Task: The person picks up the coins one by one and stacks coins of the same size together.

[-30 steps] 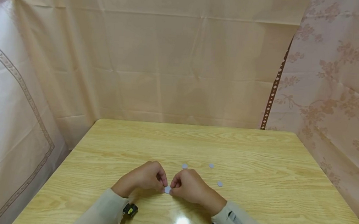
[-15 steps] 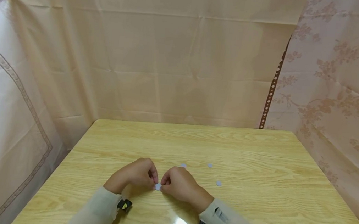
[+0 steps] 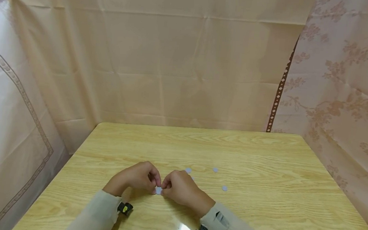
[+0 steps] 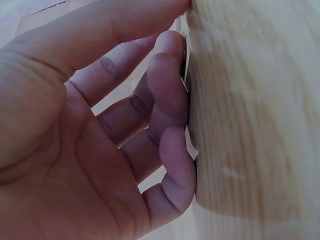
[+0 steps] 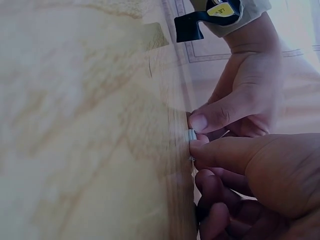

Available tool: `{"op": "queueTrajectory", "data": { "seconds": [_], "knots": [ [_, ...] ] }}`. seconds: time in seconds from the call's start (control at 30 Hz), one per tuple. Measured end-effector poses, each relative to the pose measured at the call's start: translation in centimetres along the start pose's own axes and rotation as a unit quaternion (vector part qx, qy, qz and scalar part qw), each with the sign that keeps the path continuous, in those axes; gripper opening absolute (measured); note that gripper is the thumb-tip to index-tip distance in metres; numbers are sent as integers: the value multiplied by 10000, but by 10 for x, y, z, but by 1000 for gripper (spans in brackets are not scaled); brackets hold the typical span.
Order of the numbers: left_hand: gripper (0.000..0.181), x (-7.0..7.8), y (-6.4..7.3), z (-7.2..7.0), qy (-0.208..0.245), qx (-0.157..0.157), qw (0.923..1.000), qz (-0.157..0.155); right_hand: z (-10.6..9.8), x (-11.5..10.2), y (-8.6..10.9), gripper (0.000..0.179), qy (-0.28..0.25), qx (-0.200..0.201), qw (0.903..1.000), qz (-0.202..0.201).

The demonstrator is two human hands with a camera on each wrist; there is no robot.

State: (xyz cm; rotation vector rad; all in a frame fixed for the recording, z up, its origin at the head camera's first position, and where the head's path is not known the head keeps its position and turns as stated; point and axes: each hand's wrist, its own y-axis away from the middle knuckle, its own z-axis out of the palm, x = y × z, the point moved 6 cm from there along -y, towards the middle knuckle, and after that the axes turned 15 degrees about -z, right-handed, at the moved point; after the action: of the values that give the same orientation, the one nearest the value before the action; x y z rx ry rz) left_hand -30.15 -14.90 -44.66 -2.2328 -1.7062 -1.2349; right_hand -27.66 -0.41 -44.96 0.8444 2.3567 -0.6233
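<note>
A small pale grey disc [image 3: 158, 190] lies at the tabletop between my two hands. My left hand [image 3: 141, 177] grips its left side with curled fingers; my right hand [image 3: 181, 187] pinches the opposite side. In the right wrist view, both thumbs press near the disc's pale, layered-looking edge [image 5: 191, 135], and the left hand [image 5: 245, 95] faces the right hand [image 5: 265, 165]. The left wrist view shows the left hand's [image 4: 70, 125] curled fingers close against the wood, with the disc hidden there.
More pale discs lie beyond the right hand: one disc [image 3: 188, 170] just behind it, a far disc [image 3: 215, 170] and a nearer disc [image 3: 224, 188]. Part of another disc [image 3: 193, 178] peeks past the knuckles. The wooden table [image 3: 260, 216] meets hanging cloth [image 3: 187, 75] at its back.
Both hands have shifted left across the table together, with the disc between them. A partly covered disc now shows behind the right hand; the other loose discs stay put.
</note>
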Motion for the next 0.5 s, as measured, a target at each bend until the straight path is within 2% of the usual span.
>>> {"op": "queueTrajectory", "data": {
  "seconds": [0.37, 0.5],
  "knots": [
    [17, -4, -3, 1, 44, -66, 10000, 24, -1, 4, 0, 5, -62, 74, 9998, -161],
    [16, -3, -2, 0, 61, -79, 9999, -18, -2, 5, 1, 4, -232, 6, 9996, -135]
  ]
}}
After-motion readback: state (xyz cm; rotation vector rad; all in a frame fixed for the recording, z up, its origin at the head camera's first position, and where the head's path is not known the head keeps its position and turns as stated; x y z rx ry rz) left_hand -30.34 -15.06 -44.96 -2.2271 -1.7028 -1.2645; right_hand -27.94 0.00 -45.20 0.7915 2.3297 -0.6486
